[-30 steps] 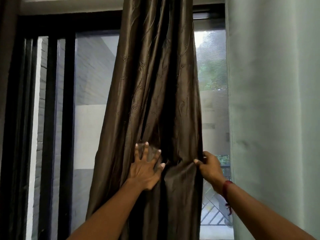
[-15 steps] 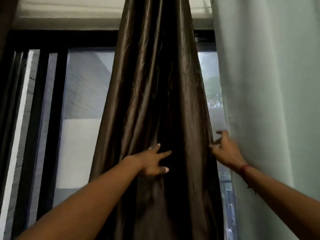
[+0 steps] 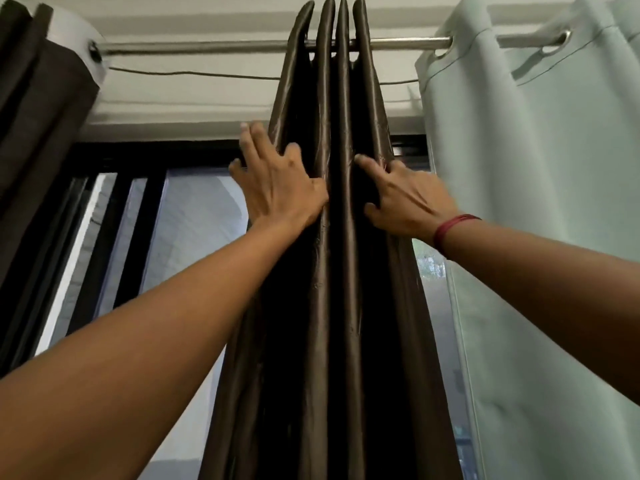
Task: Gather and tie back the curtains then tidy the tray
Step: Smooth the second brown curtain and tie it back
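Observation:
A brown satin curtain [image 3: 341, 271] hangs from a metal rod [image 3: 207, 47], bunched into several narrow upright folds at the middle of the window. My left hand [image 3: 277, 181] presses flat on the left side of the folds, fingers spread and straight. My right hand [image 3: 401, 195] holds the right side: index finger and thumb lie on the front, the other fingers curl round the outer fold. Both hands are high up, a little below the rod. No tray is in view.
A pale green curtain [image 3: 540, 202] hangs on the same rod at the right, close to my right arm. A dark curtain [image 3: 38, 84] hangs at the far left. Behind is a black-framed window [image 3: 145, 202], and a thin cord [image 3: 194, 75] runs under the rod.
Both hands slid up the brown curtain from its lower part to just under the rod. The view tilted up, and the curtain is now squeezed into tighter folds.

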